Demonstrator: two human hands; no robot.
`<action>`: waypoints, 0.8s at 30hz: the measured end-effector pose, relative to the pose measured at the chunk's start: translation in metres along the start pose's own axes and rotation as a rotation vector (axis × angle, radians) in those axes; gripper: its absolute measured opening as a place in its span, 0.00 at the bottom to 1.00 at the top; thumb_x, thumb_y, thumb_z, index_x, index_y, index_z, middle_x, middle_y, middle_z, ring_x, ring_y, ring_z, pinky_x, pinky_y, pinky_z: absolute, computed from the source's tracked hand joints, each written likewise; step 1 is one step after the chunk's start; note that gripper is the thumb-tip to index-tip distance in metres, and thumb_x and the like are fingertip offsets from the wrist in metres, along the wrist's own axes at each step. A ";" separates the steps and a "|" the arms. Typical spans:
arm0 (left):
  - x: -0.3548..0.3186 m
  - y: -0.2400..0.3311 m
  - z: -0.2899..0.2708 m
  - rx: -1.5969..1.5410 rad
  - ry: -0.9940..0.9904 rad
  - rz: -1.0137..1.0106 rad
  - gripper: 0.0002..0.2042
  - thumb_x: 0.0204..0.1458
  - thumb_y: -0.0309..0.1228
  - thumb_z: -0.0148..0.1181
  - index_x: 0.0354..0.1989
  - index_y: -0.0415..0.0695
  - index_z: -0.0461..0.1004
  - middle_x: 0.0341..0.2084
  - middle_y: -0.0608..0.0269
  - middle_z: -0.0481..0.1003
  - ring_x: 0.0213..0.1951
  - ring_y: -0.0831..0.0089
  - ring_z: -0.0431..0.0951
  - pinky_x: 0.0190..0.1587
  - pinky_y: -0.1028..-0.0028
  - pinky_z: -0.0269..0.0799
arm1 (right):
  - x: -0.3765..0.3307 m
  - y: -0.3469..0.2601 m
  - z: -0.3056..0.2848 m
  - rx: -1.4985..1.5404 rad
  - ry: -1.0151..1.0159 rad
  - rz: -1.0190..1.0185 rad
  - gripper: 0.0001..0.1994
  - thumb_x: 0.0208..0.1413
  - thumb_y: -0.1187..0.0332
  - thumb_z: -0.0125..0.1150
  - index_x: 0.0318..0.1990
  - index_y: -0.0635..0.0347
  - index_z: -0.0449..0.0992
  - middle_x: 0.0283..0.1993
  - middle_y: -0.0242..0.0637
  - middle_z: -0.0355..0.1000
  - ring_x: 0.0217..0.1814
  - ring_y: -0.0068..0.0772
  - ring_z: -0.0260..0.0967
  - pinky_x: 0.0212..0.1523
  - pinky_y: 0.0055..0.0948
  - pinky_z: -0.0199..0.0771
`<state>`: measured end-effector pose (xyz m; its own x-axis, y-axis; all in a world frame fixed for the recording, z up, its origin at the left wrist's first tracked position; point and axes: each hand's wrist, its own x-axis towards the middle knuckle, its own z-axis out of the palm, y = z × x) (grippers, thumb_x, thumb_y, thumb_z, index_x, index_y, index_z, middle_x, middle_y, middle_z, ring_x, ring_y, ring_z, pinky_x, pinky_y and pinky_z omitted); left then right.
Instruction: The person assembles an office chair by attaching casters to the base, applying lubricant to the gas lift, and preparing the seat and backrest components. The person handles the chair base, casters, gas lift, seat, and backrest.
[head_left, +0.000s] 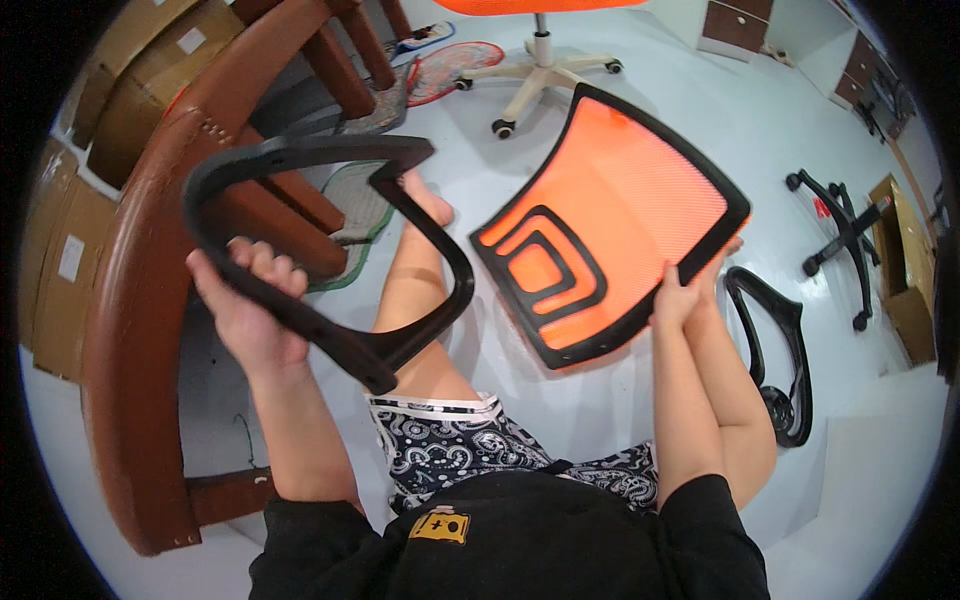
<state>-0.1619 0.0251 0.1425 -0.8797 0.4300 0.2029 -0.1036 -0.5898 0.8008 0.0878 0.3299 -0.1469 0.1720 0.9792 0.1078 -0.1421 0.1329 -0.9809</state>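
My left hand [258,305] is closed around the lower left bar of a black chair armrest [335,335], a looped plastic frame held up over my left leg. On the other side, my right hand [678,298] grips the lower right edge of an orange mesh chair backrest [630,200] with a black rim. The backrest is tilted, its black patterned panel toward the lower left. Part of my right hand is hidden behind the rim. The armrest and the backrest are apart from each other.
A second black armrest [795,345] lies on the floor right of my right leg. Beyond it are a black five-star chair base [845,235] and an open cardboard box [905,270]. An orange chair on a white wheeled base [540,75] stands ahead. Brown curved furniture [140,350] and cardboard boxes [140,80] line the left.
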 end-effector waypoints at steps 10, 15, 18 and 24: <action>0.018 -0.028 0.031 0.162 -0.066 -0.030 0.24 0.54 0.54 0.47 0.34 0.42 0.70 0.22 0.65 0.71 0.25 0.76 0.72 0.30 0.76 0.70 | 0.018 -0.151 -0.116 -0.061 -0.076 -0.236 0.20 0.53 0.71 0.58 0.52 0.70 0.62 0.51 0.43 0.65 0.51 0.32 0.63 0.53 0.31 0.63; 0.033 -0.039 0.040 0.126 -0.174 -0.137 0.24 0.54 0.53 0.49 0.38 0.40 0.73 0.29 0.61 0.75 0.31 0.74 0.76 0.37 0.73 0.73 | 0.007 -0.210 -0.177 0.153 0.035 -0.220 0.21 0.57 0.69 0.53 0.56 0.67 0.58 0.56 0.44 0.61 0.54 0.39 0.62 0.55 0.38 0.64; 0.040 -0.047 0.048 0.155 -0.203 -0.232 0.24 0.54 0.54 0.50 0.36 0.41 0.74 0.27 0.64 0.75 0.27 0.75 0.75 0.32 0.73 0.72 | -0.006 -0.223 -0.193 0.279 0.091 -0.175 0.27 0.55 0.60 0.54 0.58 0.65 0.57 0.58 0.45 0.59 0.57 0.42 0.60 0.57 0.42 0.63; 0.037 -0.054 0.067 0.295 -0.295 -0.327 0.26 0.54 0.56 0.47 0.34 0.40 0.73 0.22 0.67 0.71 0.23 0.80 0.71 0.25 0.78 0.69 | -0.032 -0.236 -0.185 0.447 0.063 -0.043 0.37 0.50 0.44 0.55 0.60 0.62 0.56 0.61 0.42 0.57 0.62 0.43 0.54 0.61 0.45 0.56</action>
<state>-0.1572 0.1190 0.1444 -0.6510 0.7584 0.0318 -0.1783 -0.1935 0.9648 0.2959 0.2386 0.0510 0.2439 0.9620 0.1228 -0.5380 0.2396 -0.8082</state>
